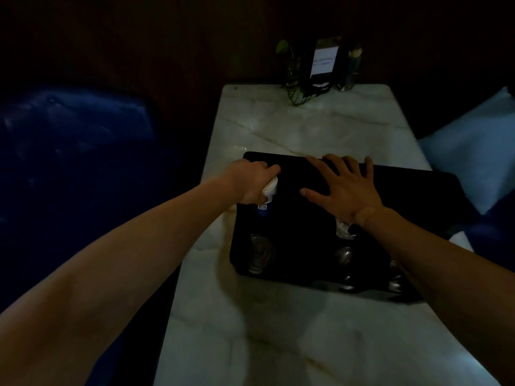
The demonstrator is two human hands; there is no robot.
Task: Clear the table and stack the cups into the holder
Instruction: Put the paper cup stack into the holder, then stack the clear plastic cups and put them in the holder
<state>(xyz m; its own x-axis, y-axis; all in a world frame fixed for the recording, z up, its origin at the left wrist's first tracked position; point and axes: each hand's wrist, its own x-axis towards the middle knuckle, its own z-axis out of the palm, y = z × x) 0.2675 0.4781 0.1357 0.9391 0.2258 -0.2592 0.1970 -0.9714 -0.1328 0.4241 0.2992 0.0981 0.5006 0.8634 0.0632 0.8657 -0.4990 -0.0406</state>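
Dim light; detail is poor throughout. A pale cup point(269, 190) with a white rim sits in the left hand point(250, 182), fingers curled round its upper part, over the near-left corner of a flat black panel and just above the far-left end of the black holder point(292, 263). Whether the cup is free of the holder or already partly seated, I cannot tell. A small blue-and-white label shows just below the cup.

The right hand point(345, 188) is open, fingers spread, palm flat on the black panel point(418, 185) that lies along the holder's far edge. It grips nothing; it looks to be steadying the thing.

Inside the holder: glassy shapes, most likely clear cups point(259, 254) lying or standing in compartments, one at near left, several toward the right under the right forearm. Count uncertain, and which compartment each is in cannot be made out.

The holder stands on a pale marbled table point(278, 330). The near and middle stretches of tabletop show no loose cups. At the far end stand a small plant point(292, 71) and a card stand point(323, 61), close together, well apart from the holder. Blue seating point(69, 149) on the left, a light cushion point(473, 146) on the right.

Judgement: clearing seems well along, since several cups appear already gathered in the holder and only the one in hand is visibly outstanding. Left: seat that cup, and possibly tidy the stack.
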